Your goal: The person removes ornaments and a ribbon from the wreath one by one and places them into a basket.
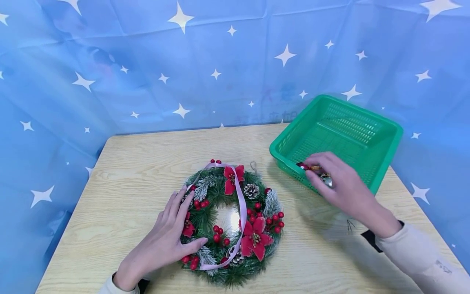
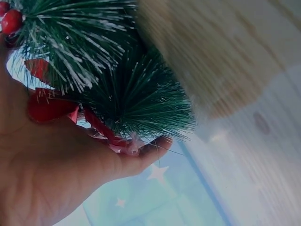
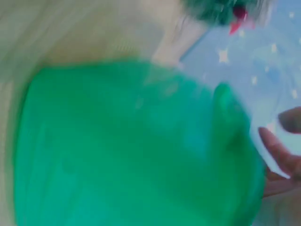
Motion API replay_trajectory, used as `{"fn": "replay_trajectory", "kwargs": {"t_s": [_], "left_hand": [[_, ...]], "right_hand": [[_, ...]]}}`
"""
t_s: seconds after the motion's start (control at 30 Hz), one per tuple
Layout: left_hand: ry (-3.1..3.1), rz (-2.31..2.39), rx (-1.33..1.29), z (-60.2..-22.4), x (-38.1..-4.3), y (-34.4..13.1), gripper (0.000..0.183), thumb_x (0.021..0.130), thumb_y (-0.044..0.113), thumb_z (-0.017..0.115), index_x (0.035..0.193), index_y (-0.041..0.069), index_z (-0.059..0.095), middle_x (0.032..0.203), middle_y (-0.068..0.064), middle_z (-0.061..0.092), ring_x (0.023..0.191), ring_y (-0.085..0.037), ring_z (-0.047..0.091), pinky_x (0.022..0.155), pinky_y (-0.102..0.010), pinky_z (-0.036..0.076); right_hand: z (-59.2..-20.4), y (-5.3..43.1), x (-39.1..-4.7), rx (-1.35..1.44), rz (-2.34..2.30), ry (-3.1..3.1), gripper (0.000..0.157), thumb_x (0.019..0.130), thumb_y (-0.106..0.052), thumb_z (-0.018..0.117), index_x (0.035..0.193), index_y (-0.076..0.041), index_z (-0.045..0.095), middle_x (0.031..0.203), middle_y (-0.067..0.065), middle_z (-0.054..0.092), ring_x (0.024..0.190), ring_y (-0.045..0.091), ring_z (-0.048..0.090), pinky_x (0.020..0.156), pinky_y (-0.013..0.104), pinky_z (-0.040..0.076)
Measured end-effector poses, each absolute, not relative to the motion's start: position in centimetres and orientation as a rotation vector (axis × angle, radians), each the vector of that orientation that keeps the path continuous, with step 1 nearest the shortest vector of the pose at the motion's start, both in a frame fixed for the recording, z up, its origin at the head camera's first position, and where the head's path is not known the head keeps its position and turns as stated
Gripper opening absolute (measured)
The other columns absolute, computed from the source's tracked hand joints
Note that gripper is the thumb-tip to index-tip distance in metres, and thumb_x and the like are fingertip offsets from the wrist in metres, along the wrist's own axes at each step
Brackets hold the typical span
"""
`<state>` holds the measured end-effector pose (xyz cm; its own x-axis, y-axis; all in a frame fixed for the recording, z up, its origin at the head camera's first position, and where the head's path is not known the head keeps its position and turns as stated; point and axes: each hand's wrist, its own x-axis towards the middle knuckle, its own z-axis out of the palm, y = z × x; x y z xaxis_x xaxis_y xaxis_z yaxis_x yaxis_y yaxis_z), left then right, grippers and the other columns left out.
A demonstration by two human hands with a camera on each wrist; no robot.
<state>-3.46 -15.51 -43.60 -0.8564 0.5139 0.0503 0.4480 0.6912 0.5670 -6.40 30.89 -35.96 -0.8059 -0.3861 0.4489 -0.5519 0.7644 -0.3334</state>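
A green wreath (image 1: 253, 269) with red poinsettias, red berries, pinecones and frosted sprigs lies on the wooden table, a pale lilac ribbon (image 1: 242, 204) draped over it. My left hand (image 1: 165, 232) rests on its left side, fingers spread and thumb toward the middle. In the left wrist view, the needles (image 2: 141, 94) sit between thumb and fingers. My right hand (image 1: 339, 183) hovers at the near rim of a green plastic basket (image 1: 341, 151). Small red, gold and silvery ornaments (image 1: 312, 167) show beside its fingertips. In the blurred right wrist view, thumb and fingers (image 3: 280, 150) stand apart.
The basket stands at the table's back right corner. A blue curtain (image 1: 205, 49) with white stars hangs behind and beside the table (image 1: 128, 175). Thin dark strands (image 1: 349, 224) show on the wood near the right wrist, and a small loop (image 1: 253, 165) sticks out behind the wreath.
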Motion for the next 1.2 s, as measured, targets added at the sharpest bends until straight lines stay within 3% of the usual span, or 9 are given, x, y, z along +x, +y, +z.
{"fn": "replay_trajectory", "kwargs": {"t_s": [0.1,0.27,0.3,0.37,0.53,0.6,0.73,0.9,1.2], "left_hand": [[2.778,0.892,0.805,-43.6,-3.6,-15.7,0.117,0.097,0.067,0.073,0.178,0.018,0.005,0.181,-0.015,0.003,0.163,-0.051,0.006,0.114,-0.084,0.021],[2.78,0.876,0.805,-43.5,-3.7,-15.9,0.119,0.096,0.07,0.073,0.178,0.02,0.003,0.182,-0.014,0.002,0.163,-0.05,0.005,0.114,-0.084,0.022],[2.779,0.873,0.801,-43.5,-3.7,-16.0,0.119,0.096,0.07,0.073,0.178,0.021,0.002,0.182,-0.013,0.002,0.163,-0.049,0.005,0.114,-0.084,0.022],[2.778,0.87,0.8,-43.5,-3.7,-16.0,0.119,0.095,0.07,0.073,0.178,0.021,0.002,0.182,-0.013,0.002,0.164,-0.049,0.005,0.113,-0.084,0.022],[2.789,0.868,0.836,-43.5,-3.8,-16.1,0.119,0.096,0.068,0.074,0.178,0.018,0.004,0.182,-0.015,0.002,0.163,-0.051,0.007,0.113,-0.084,0.024],[2.791,0.87,0.848,-43.5,-3.8,-16.1,0.119,0.096,0.068,0.074,0.177,0.016,0.005,0.182,-0.015,0.001,0.162,-0.052,0.007,0.112,-0.084,0.024],[2.791,0.866,0.841,-43.5,-3.8,-16.1,0.119,0.096,0.069,0.074,0.178,0.017,0.005,0.182,-0.013,0.0,0.163,-0.051,0.007,0.112,-0.085,0.026],[2.827,0.828,0.82,-43.4,-3.6,-16.1,0.118,0.095,0.072,0.072,0.178,0.019,0.006,0.182,-0.013,0.002,0.163,-0.049,0.009,0.111,-0.084,0.027],[2.927,0.797,0.686,-42.8,-2.6,-16.0,0.11,0.099,0.066,0.071,0.177,0.015,0.012,0.182,-0.015,0.006,0.164,-0.044,0.01,0.112,-0.082,0.028]], "right_hand": [[-36.9,29.0,-5.9,0.843,0.69,-2.591,0.039,0.097,-0.007,0.08,0.134,-0.009,0.071,0.138,0.005,0.067,0.1,0.016,0.07,0.08,0.028,0.058],[-38.6,26.9,-5.2,0.891,0.757,-2.717,0.049,0.102,-0.025,0.078,0.148,-0.014,0.063,0.149,0.003,0.061,0.117,0.019,0.068,0.092,0.046,0.06],[-38.9,26.6,-5.1,0.889,0.779,-2.756,0.052,0.103,-0.029,0.077,0.151,-0.016,0.061,0.153,0.001,0.058,0.13,0.022,0.063,0.097,0.05,0.058],[-39.4,26.1,-4.8,0.896,0.849,-2.831,0.062,0.104,-0.038,0.076,0.159,-0.02,0.054,0.162,0.001,0.05,0.129,0.024,0.062,0.09,0.051,0.06],[-40.5,25.1,-4.8,0.975,0.978,-2.933,0.083,0.1,-0.055,0.078,0.169,-0.029,0.04,0.178,0.0,0.026,0.146,0.032,0.049,0.094,0.061,0.056],[-40.8,24.7,-4.9,1.005,0.99,-2.951,0.089,0.097,-0.06,0.078,0.171,-0.031,0.037,0.18,-0.001,0.02,0.156,0.035,0.038,0.101,0.067,0.052],[-41.5,24.3,-5.1,1.03,1.019,-3.002,0.094,0.095,-0.066,0.077,0.172,-0.035,0.032,0.18,-0.005,0.016,0.156,0.034,0.038,0.099,0.061,0.054],[-42.2,24.0,-5.1,1.025,0.966,-3.014,0.098,0.093,-0.072,0.076,0.171,-0.035,0.032,0.177,-0.004,0.025,0.153,0.03,0.042,0.103,0.058,0.054],[-41.9,23.2,-3.9,0.916,0.832,-3.04,0.097,0.091,-0.078,0.071,0.171,-0.038,0.032,0.172,-0.005,0.032,0.145,0.027,0.052,0.096,0.05,0.059]]}}
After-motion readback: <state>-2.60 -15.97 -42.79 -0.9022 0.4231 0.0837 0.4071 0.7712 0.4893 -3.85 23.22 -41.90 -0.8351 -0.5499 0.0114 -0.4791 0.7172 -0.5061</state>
